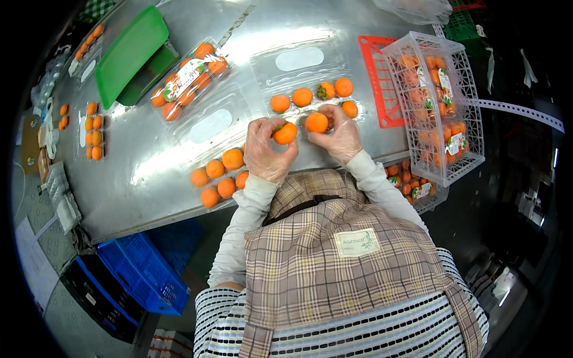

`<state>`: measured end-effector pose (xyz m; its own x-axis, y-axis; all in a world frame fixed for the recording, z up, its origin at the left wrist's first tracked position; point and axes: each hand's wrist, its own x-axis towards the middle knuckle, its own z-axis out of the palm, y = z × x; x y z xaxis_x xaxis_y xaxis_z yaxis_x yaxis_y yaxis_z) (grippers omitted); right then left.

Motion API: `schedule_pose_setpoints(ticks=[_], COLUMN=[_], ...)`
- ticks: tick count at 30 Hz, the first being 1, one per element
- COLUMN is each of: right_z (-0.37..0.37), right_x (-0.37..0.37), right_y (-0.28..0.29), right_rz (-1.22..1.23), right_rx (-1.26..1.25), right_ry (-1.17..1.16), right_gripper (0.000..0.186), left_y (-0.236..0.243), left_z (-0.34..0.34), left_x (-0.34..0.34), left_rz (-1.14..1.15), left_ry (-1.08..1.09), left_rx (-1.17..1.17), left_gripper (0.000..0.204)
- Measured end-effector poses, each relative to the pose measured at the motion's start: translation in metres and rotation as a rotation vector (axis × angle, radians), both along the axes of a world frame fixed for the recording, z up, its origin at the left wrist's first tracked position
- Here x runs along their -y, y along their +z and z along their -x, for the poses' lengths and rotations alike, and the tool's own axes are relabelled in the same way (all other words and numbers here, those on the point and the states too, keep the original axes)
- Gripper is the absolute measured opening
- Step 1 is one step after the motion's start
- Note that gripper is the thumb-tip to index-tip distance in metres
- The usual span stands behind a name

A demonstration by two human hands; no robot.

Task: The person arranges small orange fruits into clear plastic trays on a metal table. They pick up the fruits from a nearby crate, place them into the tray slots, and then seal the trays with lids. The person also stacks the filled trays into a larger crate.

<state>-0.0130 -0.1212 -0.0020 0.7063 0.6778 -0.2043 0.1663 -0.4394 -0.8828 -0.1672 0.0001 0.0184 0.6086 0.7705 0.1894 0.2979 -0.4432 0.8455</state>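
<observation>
My left hand (267,149), in a clear plastic glove, is closed round an orange persimmon (285,133) with a bit of green leaf at its top. Close beside it, my gloved right hand (341,136) pinches a second persimmon (317,122). Both fruits are over an open clear clamshell tray (298,58), where several persimmons (302,96) sit in a row; one has its green-brown cap turned up. Left of my left hand lies another open clamshell (211,126) with several persimmons (226,188) in two rows, partly hidden by that hand.
Closed, labelled packs (190,79) of persimmons lie at the back. A green bin (132,56) stands beyond them. On the right are a red basket (377,83) and a white crate (397,56) of packs. Blue crates (143,268) sit below the metal table's (128,209) left front edge.
</observation>
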Motion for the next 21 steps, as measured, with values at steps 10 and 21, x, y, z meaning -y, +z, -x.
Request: schedule_pose_setpoints(ticks=[10,21], right_z=[0.002,-0.009], right_x=[0.009,-0.012], right_y=[0.004,-0.015], right_rz=[0.054,0.156], right_rx=[0.035,0.699], right_ry=[0.042,0.332], right_gripper=[0.056,0.047], left_y=[0.006,-0.046], left_z=[-0.003,-0.012], left_x=[-0.001,-0.006], left_rz=[-0.075,0.386], left_ry=[-0.086,-0.11], left_rx=[0.099,-0.28], left_gripper=[0.037,0.039])
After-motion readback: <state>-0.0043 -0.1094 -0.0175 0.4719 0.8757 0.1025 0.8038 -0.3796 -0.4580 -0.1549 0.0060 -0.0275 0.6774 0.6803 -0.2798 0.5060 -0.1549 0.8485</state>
